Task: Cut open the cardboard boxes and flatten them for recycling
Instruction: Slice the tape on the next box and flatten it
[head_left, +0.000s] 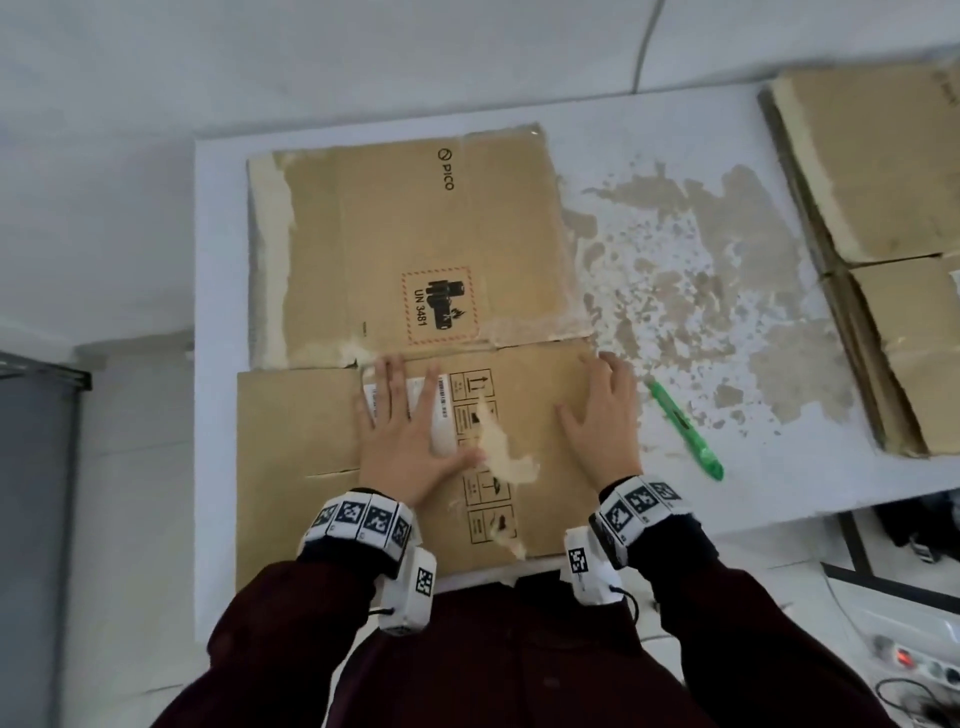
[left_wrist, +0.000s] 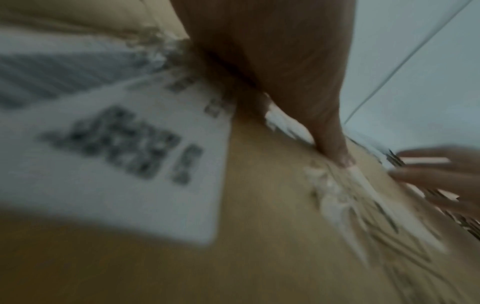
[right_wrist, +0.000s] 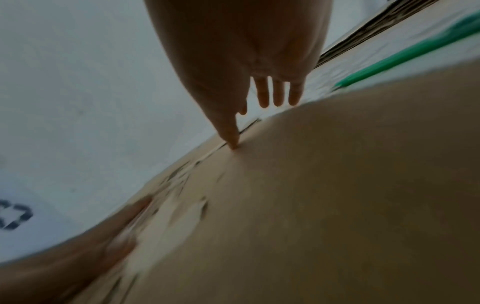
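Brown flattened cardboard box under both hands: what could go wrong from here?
The brown flattened cardboard box overhangs the white table's near edge, so pressing there could tip it. The green utility knife lies just beside the right hand; a sideways sweep could knock it. The left hand presses torn paper.

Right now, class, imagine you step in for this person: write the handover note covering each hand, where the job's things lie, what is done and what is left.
Left hand: open, palm flat on the near panel of the flattened box, fingers over its white label.
Right hand: open, pressing the same panel near its right edge.
Green cutter: lying on the table just right of the right hand, nobody holding it.
Done: this box is cut open and lies flat; a stack of flattened cardboard sits at the table's right end.
Left: press out the crease, then probably move this box to the stack.
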